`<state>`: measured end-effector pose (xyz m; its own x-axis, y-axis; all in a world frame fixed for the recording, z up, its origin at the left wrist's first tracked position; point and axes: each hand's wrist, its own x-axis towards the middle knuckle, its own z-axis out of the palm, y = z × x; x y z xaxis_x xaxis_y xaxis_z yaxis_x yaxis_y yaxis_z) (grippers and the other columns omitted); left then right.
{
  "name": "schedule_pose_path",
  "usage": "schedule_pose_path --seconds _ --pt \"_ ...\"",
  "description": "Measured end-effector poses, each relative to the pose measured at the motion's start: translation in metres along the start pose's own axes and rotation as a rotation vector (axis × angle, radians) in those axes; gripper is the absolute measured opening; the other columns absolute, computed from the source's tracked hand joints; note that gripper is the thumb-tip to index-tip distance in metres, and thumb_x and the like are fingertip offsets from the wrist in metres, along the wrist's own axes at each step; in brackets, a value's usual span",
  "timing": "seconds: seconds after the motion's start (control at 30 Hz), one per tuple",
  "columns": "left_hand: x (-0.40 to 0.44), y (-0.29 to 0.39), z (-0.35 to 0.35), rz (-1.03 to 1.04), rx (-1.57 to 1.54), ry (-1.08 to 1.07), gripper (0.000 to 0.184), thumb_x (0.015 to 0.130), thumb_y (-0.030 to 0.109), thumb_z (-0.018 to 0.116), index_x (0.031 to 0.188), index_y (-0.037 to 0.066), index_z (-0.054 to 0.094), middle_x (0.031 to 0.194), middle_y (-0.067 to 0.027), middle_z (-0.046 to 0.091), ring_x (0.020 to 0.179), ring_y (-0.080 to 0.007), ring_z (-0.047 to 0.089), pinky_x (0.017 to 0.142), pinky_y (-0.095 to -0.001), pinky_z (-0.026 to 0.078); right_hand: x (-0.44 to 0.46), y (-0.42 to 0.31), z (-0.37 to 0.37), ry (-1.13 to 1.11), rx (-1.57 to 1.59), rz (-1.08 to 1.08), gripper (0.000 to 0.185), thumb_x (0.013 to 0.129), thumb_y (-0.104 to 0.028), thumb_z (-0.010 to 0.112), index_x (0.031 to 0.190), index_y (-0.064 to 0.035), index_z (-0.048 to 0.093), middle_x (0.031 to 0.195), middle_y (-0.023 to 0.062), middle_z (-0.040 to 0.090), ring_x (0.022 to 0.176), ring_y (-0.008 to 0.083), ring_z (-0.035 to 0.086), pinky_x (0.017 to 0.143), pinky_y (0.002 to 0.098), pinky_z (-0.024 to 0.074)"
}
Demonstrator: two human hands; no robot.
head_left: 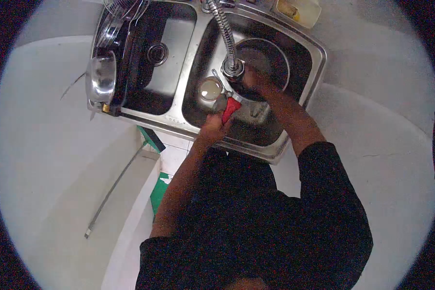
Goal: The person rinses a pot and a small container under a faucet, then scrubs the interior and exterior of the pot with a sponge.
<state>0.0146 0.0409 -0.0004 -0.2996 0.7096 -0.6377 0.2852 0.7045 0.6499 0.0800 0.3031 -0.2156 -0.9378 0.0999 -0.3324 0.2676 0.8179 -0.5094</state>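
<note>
My left hand (214, 127) is closed around a red handle (231, 108) over the front of the right sink basin. The handle points toward the rim of a round dark pan (285, 62) and appears to join it. My right hand (256, 80) reaches over the pan, just right of the faucet head (233, 67); its fingers are in shadow and hard to make out. Left of the pan, a small round bowl (210, 89) with cloudy liquid sits in the basin. A spoon-like metal piece (215, 73) lies close to that bowl.
A flexible metal faucet hose (223, 26) hangs over the right basin. The left basin (171, 63) has a drain. A wire rack and a metal bowl (101, 77) stand along its left edge. A pale container (300, 10) sits behind the sink.
</note>
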Motion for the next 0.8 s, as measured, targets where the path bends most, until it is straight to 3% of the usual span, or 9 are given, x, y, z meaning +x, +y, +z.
schedule_pose_path --seconds 0.07,0.17,0.27,0.37,0.47,0.57,0.67,0.8 --pt "-0.004 0.015 -0.010 -0.023 0.043 0.003 0.044 0.092 0.038 0.056 0.109 -0.002 0.057 0.090 -0.0289 0.063 0.089 -0.0476 0.060 0.080 -0.0536 0.047 -0.004 -0.004 0.001 -0.001 -0.034 -0.020 0.031 0.087 -0.025 0.053 0.110 -0.0051 0.060 0.107 0.0198 0.061 0.101 0.0332 0.059 0.094 0.0443 0.0441" --pt "0.003 -0.016 0.012 0.107 0.023 0.122 0.040 0.091 0.037 0.057 0.104 -0.002 0.059 0.088 -0.0286 0.064 0.089 -0.0471 0.061 0.081 -0.0536 0.047 0.010 0.002 0.016 0.066 -0.051 -0.040 0.028 0.086 -0.021 0.052 0.106 -0.0050 0.062 0.103 0.0201 0.062 0.097 0.0330 0.060 0.092 0.0446 0.0451" --pt "0.002 -0.005 0.002 0.033 -0.005 0.022 0.039 0.090 0.035 0.058 0.102 -0.002 0.060 0.085 -0.0275 0.064 0.087 -0.0472 0.062 0.079 -0.0533 0.048 0.030 0.012 0.038 0.141 -0.140 -0.024 0.024 0.086 -0.018 0.052 0.102 -0.0049 0.064 0.099 0.0203 0.062 0.094 0.0328 0.061 0.090 0.0449 0.0461" --pt "0.003 -0.002 0.006 0.042 0.031 0.123 0.039 0.089 0.034 0.060 0.102 -0.003 0.059 0.085 -0.0268 0.064 0.086 -0.0472 0.062 0.076 -0.0521 0.050 0.018 0.009 0.032 -0.068 -0.613 -0.071 0.021 0.085 -0.015 0.052 0.097 -0.0054 0.065 0.091 0.0197 0.062 0.088 0.0316 0.062 0.086 0.0444 0.0477" --pt "0.000 0.005 -0.002 -0.021 0.053 0.033 0.038 0.089 0.032 0.060 0.103 -0.003 0.059 0.085 -0.0262 0.064 0.087 -0.0468 0.063 0.074 -0.0504 0.050 -0.004 0.025 0.031 0.165 -0.021 -0.207 0.021 0.081 -0.016 0.056 0.096 -0.0051 0.064 0.083 0.0180 0.058 0.081 0.0286 0.061 0.080 0.0421 0.0489" --pt "0.011 -0.004 0.003 -0.042 0.049 0.073 0.036 0.088 0.030 0.061 0.101 -0.003 0.059 0.086 -0.0271 0.064 0.089 -0.0463 0.063 0.075 -0.0503 0.050 0.012 0.019 0.028 0.166 -0.065 -0.124 0.021 0.080 -0.018 0.058 0.096 -0.0047 0.062 0.085 0.0168 0.059 0.082 0.0295 0.061 0.081 0.0434 0.0492" --pt "0.013 -0.001 0.003 0.144 -0.002 0.219 0.037 0.086 0.029 0.063 0.101 -0.004 0.058 0.086 -0.0276 0.064 0.088 -0.0468 0.062 0.075 -0.0512 0.049 0.014 0.021 0.021 0.141 -0.121 -0.048 0.024 0.078 -0.021 0.061 0.096 -0.0040 0.061 0.088 0.0163 0.060 0.085 0.0308 0.061 0.083 0.0444 0.0492" --pt "0.018 -0.004 0.003 0.053 -0.067 0.112 0.037 0.085 0.027 0.063 0.102 -0.005 0.058 0.089 -0.0286 0.063 0.088 -0.0474 0.061 0.076 -0.0517 0.049 0.002 0.019 0.005 0.044 -0.232 -0.081 0.038 0.073 -0.028 0.068 0.099 -0.0016 0.062 0.099 0.0199 0.062 0.096 0.0349 0.060 0.091 0.0436 0.0472"
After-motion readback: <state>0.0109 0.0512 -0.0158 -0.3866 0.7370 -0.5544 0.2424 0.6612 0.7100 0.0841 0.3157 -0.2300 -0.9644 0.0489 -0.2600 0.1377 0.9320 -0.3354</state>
